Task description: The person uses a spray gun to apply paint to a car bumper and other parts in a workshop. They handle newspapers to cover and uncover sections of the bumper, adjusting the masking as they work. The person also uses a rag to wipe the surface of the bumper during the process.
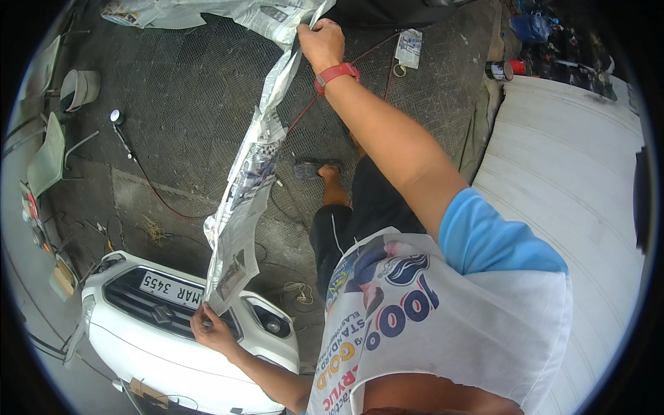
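Note:
A long strip of newspaper (252,166), creased and with a pale edge along its left side, hangs stretched between my two hands. My left hand (213,330) pinches its lower end, just above the grille of a white car front (173,356). At the top, my right hand (322,45), with a red watch (336,77) on the wrist, grips the strip's other part between thumb and fingers. Beyond that hand, more crumpled newspaper (200,14) spreads along the upper edge of the view, beside a dark curved surface (394,12).
Red hose (169,207) runs over the dark patterned floor to a round-headed tool (116,119). A bucket (84,88) and a pale green chair (48,159) stand at left. To the right lies a white ridged surface (567,173), with a can (496,70) at its far end.

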A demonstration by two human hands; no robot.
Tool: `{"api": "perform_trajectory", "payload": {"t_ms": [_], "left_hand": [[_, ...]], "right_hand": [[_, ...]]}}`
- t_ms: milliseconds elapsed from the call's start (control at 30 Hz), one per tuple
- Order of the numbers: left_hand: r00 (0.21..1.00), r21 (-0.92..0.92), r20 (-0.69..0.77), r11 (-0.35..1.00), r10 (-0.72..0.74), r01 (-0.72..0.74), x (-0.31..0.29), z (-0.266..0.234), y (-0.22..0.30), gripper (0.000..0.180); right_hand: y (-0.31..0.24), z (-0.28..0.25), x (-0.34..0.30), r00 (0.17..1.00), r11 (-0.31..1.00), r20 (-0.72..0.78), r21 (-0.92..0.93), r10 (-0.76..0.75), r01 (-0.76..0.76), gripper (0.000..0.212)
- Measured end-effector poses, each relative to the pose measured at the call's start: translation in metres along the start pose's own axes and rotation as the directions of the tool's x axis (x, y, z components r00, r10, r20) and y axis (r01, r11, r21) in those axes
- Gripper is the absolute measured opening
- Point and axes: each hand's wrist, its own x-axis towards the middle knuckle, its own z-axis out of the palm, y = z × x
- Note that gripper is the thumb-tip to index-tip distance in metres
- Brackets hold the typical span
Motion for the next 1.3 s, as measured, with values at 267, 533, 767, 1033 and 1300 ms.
{"api": "perform_trajectory", "payload": {"t_ms": [267,533,767,1033,1300], "left_hand": [[0.999,-0.02,-0.005,0.999,-0.05,0.05,-0.004,0.011,0.001,0.019],[0.998,-0.003,-0.005,0.998,-0.065,0.065,-0.011,0.016,-0.007,0.02],[0.997,-0.013,-0.027,0.997,-0.079,0.078,-0.015,0.022,-0.006,0.021],[0.983,-0.044,-0.087,0.987,-0.161,0.157,-0.024,0.027,-0.013,0.022],[0.97,0.025,-0.164,0.982,-0.178,0.185,-0.011,0.026,0.008,0.027]], "right_hand": [[-0.009,-0.005,0.001,0.998,1.0,0.055,0.013,0.006,-0.006,0.03],[-0.013,0.005,-0.008,0.999,0.999,0.023,-0.012,-0.038,0.039,0.035],[-0.013,0.008,-0.004,0.995,0.995,0.045,-0.045,-0.087,0.089,0.035],[-0.021,0.003,-0.012,0.988,0.995,0.147,-0.076,-0.054,0.065,0.027],[0.004,0.003,-0.022,0.986,0.985,0.132,-0.123,-0.101,0.118,0.029]]}}
